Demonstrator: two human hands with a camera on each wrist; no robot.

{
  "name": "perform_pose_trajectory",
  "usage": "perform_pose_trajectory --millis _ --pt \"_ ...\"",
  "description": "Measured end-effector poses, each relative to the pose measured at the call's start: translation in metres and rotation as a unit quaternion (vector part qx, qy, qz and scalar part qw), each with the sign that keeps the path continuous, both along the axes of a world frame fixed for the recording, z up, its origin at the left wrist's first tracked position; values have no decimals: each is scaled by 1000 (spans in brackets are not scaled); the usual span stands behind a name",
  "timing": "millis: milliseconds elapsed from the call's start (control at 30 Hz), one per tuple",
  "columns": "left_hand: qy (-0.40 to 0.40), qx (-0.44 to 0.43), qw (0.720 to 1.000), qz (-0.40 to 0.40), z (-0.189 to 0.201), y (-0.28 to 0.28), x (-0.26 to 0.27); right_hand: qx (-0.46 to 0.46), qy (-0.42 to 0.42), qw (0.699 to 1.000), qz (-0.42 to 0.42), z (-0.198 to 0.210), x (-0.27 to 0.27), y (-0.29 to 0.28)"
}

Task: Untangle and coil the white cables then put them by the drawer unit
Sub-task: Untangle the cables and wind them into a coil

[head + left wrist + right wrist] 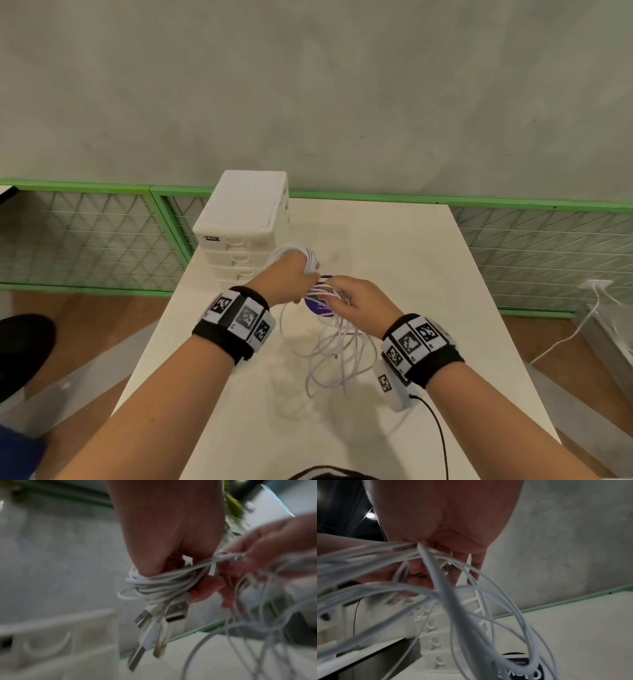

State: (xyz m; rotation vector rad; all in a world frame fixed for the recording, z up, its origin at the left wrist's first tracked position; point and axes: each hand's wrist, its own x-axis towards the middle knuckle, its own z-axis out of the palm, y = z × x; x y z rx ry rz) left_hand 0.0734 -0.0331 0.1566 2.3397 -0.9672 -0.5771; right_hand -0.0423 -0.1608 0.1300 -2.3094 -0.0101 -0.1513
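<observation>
We see a white table (428, 274), a white drawer unit (241, 226) at its 11 o'clock. Thin white cables (329, 356) dangle above the centre. Our left hand (287, 277) wears wound coils; our right hand (359, 305) pinches loose strands.

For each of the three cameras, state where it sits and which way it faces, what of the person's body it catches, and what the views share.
Head: worn on the head, facing forward and down at the table; shows both forearms, the left hand and right hand.
Left wrist: along the left hand, which has white cables wound round its fingers; the right hand enters at the side.
Right wrist: along the right hand, which grips loose loops of cable.
Shared: all three show the cables and the drawer unit.
</observation>
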Motion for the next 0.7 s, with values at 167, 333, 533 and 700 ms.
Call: perform_pose_trajectory --millis 167,333,533,700 --pt "114 -58 992 -14 -3 7 -10 50 -42 997 -51 -8 -7 -10" --pt "97 -98 990 16 -15 8 -8 40 -131 983 -123 -21 -9 -18" --pt "-10 -150 982 114 -25 5 -11 39 -90 990 -103 -27 -9 -9" --pt "-87 -141 978 127 -22 4 -17 -8 8 997 -76 -29 -3 6"
